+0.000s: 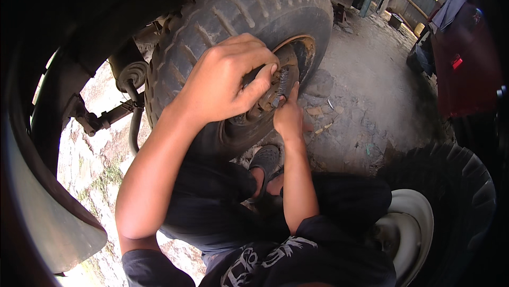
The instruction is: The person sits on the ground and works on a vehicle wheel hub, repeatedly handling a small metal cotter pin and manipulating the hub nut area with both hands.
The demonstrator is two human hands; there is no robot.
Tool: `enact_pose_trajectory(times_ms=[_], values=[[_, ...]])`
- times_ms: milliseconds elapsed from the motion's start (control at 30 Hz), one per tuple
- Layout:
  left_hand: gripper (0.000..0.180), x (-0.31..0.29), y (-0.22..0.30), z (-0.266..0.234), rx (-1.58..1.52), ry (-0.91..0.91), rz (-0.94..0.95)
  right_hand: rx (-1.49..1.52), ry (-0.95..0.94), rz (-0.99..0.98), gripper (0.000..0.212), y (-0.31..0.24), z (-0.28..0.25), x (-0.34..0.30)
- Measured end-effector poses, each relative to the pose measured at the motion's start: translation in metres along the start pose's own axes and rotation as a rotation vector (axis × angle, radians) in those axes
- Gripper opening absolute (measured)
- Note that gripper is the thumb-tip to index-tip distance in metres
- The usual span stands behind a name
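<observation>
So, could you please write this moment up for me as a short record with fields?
Setting: outdoors on rough stone ground, beside a vehicle
Left hand: curled over the wheel hub, fingers gripping its edge
Right hand: at the lower side of the hub, fingertips touching it
Tyre: worn, heavy tread, mounted, rusty rim
Posture: crouched, a dark sandal below the hub
Nearby: a second tyre with a white rim at the person's right

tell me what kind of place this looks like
Likely an open-air vehicle repair yard: both hands, left hand and right hand, work at a mounted wheel's rusty hub; a loose spare wheel lies on rough dirt ground.
</observation>
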State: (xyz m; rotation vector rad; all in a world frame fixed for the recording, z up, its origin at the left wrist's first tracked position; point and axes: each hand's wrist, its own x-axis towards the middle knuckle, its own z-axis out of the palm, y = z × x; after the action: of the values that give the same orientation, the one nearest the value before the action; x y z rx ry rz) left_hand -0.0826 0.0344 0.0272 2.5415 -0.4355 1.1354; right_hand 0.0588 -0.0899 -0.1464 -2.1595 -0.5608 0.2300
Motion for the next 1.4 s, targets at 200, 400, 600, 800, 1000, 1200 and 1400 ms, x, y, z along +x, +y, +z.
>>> enact_pose_trajectory(times_ms=[200,400,600,800,1000,1200,1400], values=[[0.012,0.000,0.001,0.006,-0.007,-0.001,0.012,0.006,0.052,-0.121,0.073,0.012,0.017,-0.022],[0.013,-0.003,-0.004,0.002,-0.007,0.024,0.007,0.054,0.059,-0.159,0.070,0.024,0.022,-0.036],[0.015,-0.003,0.002,0.005,-0.012,0.010,-0.006,0.046,-0.078,-0.206,0.069,0.093,-0.013,-0.037],[0.017,-0.011,0.006,0.027,-0.159,-0.094,-0.083,0.589,0.132,0.381,0.069,0.113,-0.015,-0.002],[0.021,-0.013,0.001,0.041,-0.184,-0.182,-0.139,0.286,0.387,0.604,0.074,0.326,0.122,0.040],[0.024,-0.007,0.004,0.037,-0.237,-0.190,-0.203,0.230,0.301,0.680,0.070,0.319,0.121,0.051],[0.029,-0.028,0.002,0.056,-0.019,-0.520,-0.290,0.189,0.140,0.507,0.060,0.274,0.101,0.074]])
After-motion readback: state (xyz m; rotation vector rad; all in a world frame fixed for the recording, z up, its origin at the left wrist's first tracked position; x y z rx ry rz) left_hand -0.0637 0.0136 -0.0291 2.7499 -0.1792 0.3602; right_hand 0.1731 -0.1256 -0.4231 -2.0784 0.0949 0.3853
